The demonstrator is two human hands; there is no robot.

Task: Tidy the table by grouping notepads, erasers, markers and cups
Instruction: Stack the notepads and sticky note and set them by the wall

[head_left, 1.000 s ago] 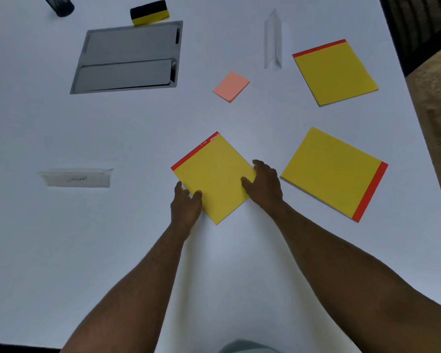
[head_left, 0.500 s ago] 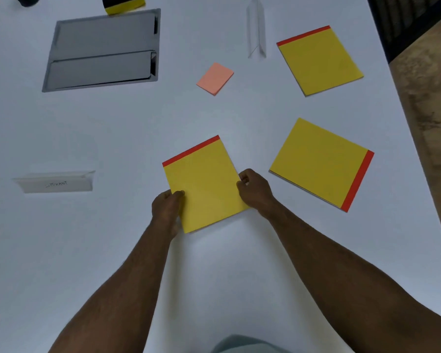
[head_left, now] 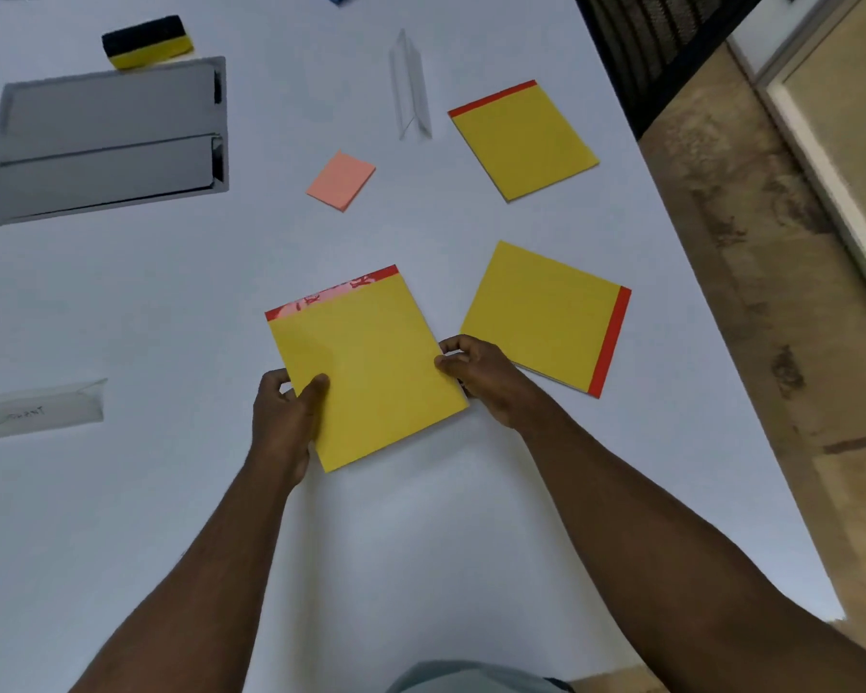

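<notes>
Both hands hold a yellow notepad (head_left: 371, 362) with a red top strip at the middle of the white table (head_left: 171, 492). My left hand (head_left: 286, 417) grips its lower left edge, thumb on top. My right hand (head_left: 486, 377) pinches its right edge. A second yellow notepad (head_left: 546, 312) lies just right of it, red strip on its right side. A third yellow notepad (head_left: 521, 142) lies farther back right. A small pink sticky pad (head_left: 341, 180) sits behind the held pad. A black and yellow eraser (head_left: 146, 41) rests at the back left.
A grey metal hatch (head_left: 106, 142) is set into the table at the back left. A clear stand (head_left: 411, 87) is upright at the back centre; another clear name stand (head_left: 36, 410) lies at the left. The table's right edge drops to a tan floor (head_left: 771, 342).
The held notepad has been turned from diagonal to nearly square with me. My left thumb now sits on top of it and both hands grip its edges.
</notes>
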